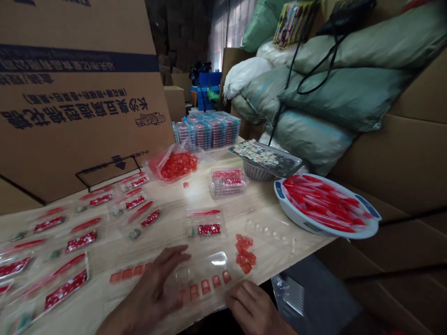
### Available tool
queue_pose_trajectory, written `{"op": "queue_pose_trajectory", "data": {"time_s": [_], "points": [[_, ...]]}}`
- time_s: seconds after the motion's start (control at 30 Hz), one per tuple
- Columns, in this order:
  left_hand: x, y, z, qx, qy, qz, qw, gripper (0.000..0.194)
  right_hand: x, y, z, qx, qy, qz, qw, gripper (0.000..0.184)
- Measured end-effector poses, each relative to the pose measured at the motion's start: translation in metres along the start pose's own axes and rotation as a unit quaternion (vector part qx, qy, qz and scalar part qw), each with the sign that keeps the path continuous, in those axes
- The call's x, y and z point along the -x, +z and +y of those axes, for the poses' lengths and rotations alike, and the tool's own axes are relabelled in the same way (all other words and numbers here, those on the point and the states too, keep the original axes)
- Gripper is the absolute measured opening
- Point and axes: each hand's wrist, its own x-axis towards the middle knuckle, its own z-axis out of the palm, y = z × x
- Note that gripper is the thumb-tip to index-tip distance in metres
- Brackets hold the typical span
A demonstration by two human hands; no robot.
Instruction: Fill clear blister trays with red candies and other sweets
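A clear plastic tray (216, 265) lies near the front edge of the table, with a row of small red translucent pieces (205, 285) along its near side. My left hand (162, 279) reaches over its left end, fingers stretched out and apart. At the tray's near right corner, my right hand (253, 307) is closed with fingers curled; whatever they may hold is hidden. Loose red pieces (246, 253) lie in a small heap beyond my right hand. Left of my left hand, another row of red pieces (129, 273) sits in a clear tray.
Several filled trays (82, 241) cover the table's left side. A white basin (300, 221) holds red plastic items. Behind are a bag of red pieces (178, 165), stacked packs (228, 184), and a metal tray (286, 163) on a basket. A big carton (80, 135) stands left.
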Motion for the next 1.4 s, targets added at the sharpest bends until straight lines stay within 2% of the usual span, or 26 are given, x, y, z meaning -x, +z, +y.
{"op": "queue_pose_trajectory", "data": {"time_s": [0.03,0.07,0.1,0.2,0.27,0.33,0.37,0.4,0.43,0.53,0.6,0.73,0.8,1.03,1.1,1.23,1.33,1.4], "points": [[0.01,-0.001,0.007,-0.001,0.006,-0.008,1.0,0.068,-0.005,-0.005,0.002,0.0,0.004,0.021,1.0,0.026],[0.018,-0.001,0.012,-0.002,0.008,-0.011,1.0,0.072,-0.01,-0.01,0.004,0.001,0.008,0.039,0.999,0.024],[0.021,0.0,0.016,0.002,0.003,-0.007,1.0,0.067,-0.017,-0.014,0.007,0.003,0.015,0.053,0.998,0.023],[0.005,0.007,0.013,0.075,-0.032,0.029,0.996,0.022,-0.04,-0.021,0.026,-0.003,0.038,0.06,0.997,0.019],[-0.022,0.013,-0.004,0.145,-0.087,0.058,0.984,0.014,-0.061,-0.016,0.048,-0.032,0.064,0.05,0.996,0.017],[-0.055,0.018,-0.03,0.197,-0.168,0.086,0.962,0.014,-0.085,-0.004,0.077,-0.078,0.126,0.026,0.989,0.015],[-0.072,0.021,-0.043,0.212,-0.22,0.111,0.946,0.017,-0.096,0.005,0.092,-0.1,0.178,0.008,0.979,0.016],[-0.086,0.024,-0.055,0.208,-0.24,0.121,0.941,0.023,-0.107,0.013,0.107,-0.109,0.229,-0.014,0.967,0.018],[-0.099,0.027,-0.066,0.202,-0.253,0.127,0.938,0.028,-0.116,0.021,0.119,-0.108,0.243,-0.028,0.963,0.019],[-0.118,0.038,-0.086,0.174,-0.266,0.123,0.94,0.027,-0.129,0.036,0.14,-0.097,0.247,-0.057,0.962,0.021],[-0.119,0.046,-0.092,0.158,-0.265,0.118,0.944,0.023,-0.127,0.039,0.139,-0.1,0.222,-0.083,0.966,0.026],[-0.114,0.057,-0.096,0.121,-0.262,0.108,0.951,0.028,-0.119,0.04,0.122,-0.095,0.162,-0.193,0.963,0.079],[-0.112,0.06,-0.097,0.097,-0.263,0.095,0.955,0.03,-0.12,0.04,0.116,-0.081,0.17,-0.224,0.956,0.089],[-0.115,0.056,-0.096,-0.002,-0.239,0.03,0.97,0.029,-0.128,0.031,0.118,-0.096,0.191,-0.26,0.942,0.084],[-0.127,0.05,-0.103,-0.033,-0.225,0.015,0.974,0.03,-0.131,0.028,0.117,-0.095,0.19,-0.287,0.934,0.084],[-0.169,0.038,-0.13,-0.075,-0.197,-0.014,0.977,0.037,-0.143,0.032,0.104,-0.049,0.154,-0.339,0.927,0.072],[-0.195,0.035,-0.151,-0.083,-0.193,-0.038,0.977,0.033,-0.153,0.042,0.095,-0.007,0.137,-0.349,0.927,0.071],[-0.204,0.036,-0.162,-0.081,-0.2,-0.046,0.975,0.033,-0.158,0.05,0.093,0.01,0.135,-0.341,0.93,0.07]]}}
